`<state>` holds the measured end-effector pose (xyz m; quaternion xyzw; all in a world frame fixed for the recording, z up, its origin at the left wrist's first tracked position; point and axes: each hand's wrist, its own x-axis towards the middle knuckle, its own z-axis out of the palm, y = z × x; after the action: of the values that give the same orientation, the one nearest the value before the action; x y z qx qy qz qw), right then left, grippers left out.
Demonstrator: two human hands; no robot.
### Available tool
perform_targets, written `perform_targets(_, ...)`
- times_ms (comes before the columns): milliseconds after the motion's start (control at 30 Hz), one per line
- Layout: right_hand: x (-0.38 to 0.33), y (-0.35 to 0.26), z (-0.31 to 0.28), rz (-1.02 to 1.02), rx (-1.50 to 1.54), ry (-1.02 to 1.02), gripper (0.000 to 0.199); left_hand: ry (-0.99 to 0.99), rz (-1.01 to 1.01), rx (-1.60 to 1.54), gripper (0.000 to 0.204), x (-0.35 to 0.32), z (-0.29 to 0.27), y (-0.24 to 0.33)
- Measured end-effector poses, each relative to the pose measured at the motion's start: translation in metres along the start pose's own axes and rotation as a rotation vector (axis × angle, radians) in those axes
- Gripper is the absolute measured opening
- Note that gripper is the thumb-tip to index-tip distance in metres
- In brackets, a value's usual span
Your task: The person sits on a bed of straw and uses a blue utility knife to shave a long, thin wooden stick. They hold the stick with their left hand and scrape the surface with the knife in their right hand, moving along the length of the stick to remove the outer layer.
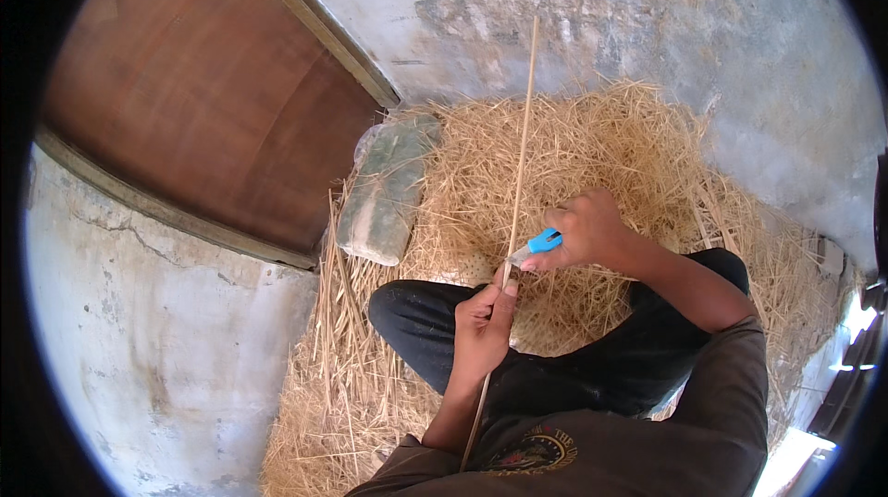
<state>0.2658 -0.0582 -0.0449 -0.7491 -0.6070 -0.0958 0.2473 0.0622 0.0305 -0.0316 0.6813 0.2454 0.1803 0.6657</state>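
Note:
A long, thin strip that looks like split bamboo (524, 141) runs from near my waist up toward the far wall. My left hand (484, 326) is closed around its lower part, thumb on top. Just beyond those fingers, my right hand (585, 233) grips a knife with a blue handle (545, 241). The knife's blade (521, 255) meets the strip, or lies right beside it, a short way past my left thumb. Part of the knife's handle is hidden in my right palm.
Pale shavings (592, 136) cover the floor around my crossed legs. A greenish-grey block (388, 192) lies at the left, near a brown door panel (213, 80) in a wooden frame. Longer strips (344, 312) lie beside my left knee. Worn plaster walls (740, 53) close in the corner.

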Motion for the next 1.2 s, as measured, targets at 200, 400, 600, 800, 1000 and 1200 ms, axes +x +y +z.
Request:
perform_targets(200, 0.014, -0.006, -0.003, 0.023, 0.020, -0.031, 0.074, 0.030, -0.062, -0.047, 0.034, 0.002, -0.007, 0.017)
perform_targets(400, 0.013, -0.009, 0.001, 0.106, 0.060, -0.046, 0.074, 0.019, -0.027, 0.062, 0.035, 0.002, -0.005, 0.006)
perform_targets(600, 0.024, 0.027, -0.008, 0.319, -0.024, -0.074, 0.079, -0.011, 0.036, 0.068, 0.034, -0.002, 0.007, 0.006)
perform_targets(800, 0.013, 0.019, 0.002, 0.170, 0.016, -0.013, 0.069, -0.019, 0.027, 0.092, 0.033, -0.010, 0.009, 0.011)
perform_targets(1000, 0.016, 0.024, -0.007, 0.306, 0.034, -0.029, 0.068, -0.029, 0.070, 0.126, 0.032, -0.020, 0.010, 0.006)
perform_targets(1200, 0.010, 0.015, -0.013, 0.065, 0.009, 0.101, 0.071, -0.009, 0.198, 0.289, 0.032, -0.021, 0.008, 0.014)
